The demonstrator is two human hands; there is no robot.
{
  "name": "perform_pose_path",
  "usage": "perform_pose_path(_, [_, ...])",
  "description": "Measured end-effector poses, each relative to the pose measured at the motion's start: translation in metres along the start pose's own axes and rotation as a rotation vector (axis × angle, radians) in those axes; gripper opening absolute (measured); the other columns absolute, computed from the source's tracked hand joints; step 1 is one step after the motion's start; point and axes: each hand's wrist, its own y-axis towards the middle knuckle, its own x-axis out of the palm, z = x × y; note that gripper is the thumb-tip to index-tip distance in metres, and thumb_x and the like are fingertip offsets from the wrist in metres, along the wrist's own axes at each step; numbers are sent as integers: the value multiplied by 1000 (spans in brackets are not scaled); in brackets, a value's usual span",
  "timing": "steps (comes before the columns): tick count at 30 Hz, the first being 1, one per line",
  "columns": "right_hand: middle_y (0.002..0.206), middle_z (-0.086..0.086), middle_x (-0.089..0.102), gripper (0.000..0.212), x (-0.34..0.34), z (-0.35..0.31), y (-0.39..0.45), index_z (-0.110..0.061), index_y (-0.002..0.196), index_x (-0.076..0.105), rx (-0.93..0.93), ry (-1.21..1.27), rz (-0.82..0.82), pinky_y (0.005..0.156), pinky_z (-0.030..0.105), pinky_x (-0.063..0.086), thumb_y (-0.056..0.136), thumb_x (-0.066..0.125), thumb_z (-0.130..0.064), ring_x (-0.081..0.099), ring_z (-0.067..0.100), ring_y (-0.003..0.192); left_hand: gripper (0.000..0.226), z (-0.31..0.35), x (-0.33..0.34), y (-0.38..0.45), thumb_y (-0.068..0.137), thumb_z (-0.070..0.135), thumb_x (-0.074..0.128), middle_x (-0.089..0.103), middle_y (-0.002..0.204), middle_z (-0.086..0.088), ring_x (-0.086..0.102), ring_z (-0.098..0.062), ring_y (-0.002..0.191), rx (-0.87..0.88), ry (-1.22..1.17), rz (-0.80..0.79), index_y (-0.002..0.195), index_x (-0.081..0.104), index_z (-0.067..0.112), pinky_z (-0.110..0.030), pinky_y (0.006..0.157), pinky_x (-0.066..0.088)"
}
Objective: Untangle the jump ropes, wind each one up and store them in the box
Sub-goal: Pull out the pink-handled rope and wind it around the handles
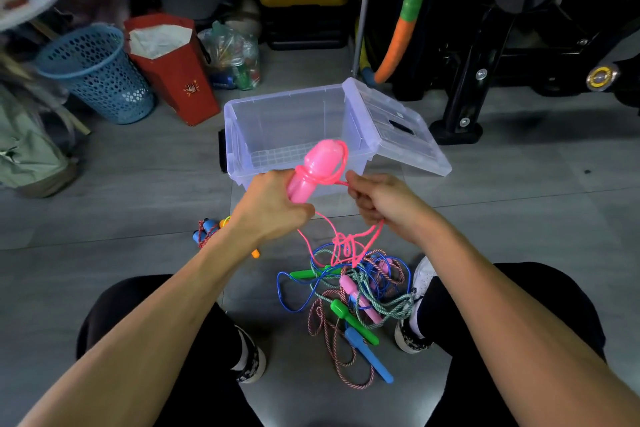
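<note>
My left hand (273,206) grips a pink jump-rope handle (317,166), held upright with a loop of pink cord round it. My right hand (379,206) pinches the pink cord (341,246), which runs down into a tangled pile of ropes (356,291) on the floor between my feet. The pile holds blue, teal and red-white cords with green, blue and pink handles. A clear plastic box (242,135) stands open just beyond my hands, its lid (398,128) leaning at its right side. The box looks empty.
A wound rope with blue handles (207,230) lies on the floor left of my left wrist. A blue mesh basket (97,76), a red bag (173,69) and a bag of bottles stand at the back left. Black exercise equipment (519,45) fills the back right.
</note>
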Motion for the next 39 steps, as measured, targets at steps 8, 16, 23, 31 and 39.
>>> perform_pose_path(8, [61,5,56,40,7,-7,-25,-9,72,56,-350,-1006,22,60,37,42,98,47,-39,51,27,62,18,-21,-7,15,75,18,62,53,82,-6,54,-32,76,-255,401,3,91,55,14,-31,63,40])
perform_pose_path(16, [57,-8,54,25,-14,-28,-23,-12,77,68,-493,-933,18,55,16,34,92,63,-31,46,7,55,35,-9,38,4,89,18,52,60,114,-5,65,-30,100,256,976,-126,124,47,16,-33,64,35])
perform_pose_path(23, [56,3,50,33,-30,-13,-1,-3,76,69,-383,-663,28,51,19,31,85,72,-35,39,5,52,34,-25,23,5,63,41,69,57,54,-2,58,-31,47,723,516,-7,79,44,24,-29,40,40])
perform_pose_path(31, [50,-11,50,45,-5,10,-2,-18,64,58,-195,-591,38,58,24,36,100,46,-41,44,4,48,29,-12,-1,1,74,32,75,49,58,2,44,-26,57,45,-72,330,75,52,14,-27,54,32])
perform_pose_path(39, [71,3,46,24,36,-10,-39,-12,79,54,-370,-1237,-136,60,33,31,96,49,-28,42,25,66,32,-20,17,-2,83,21,64,62,110,-12,62,-35,99,-193,598,-120,113,56,14,-36,75,47])
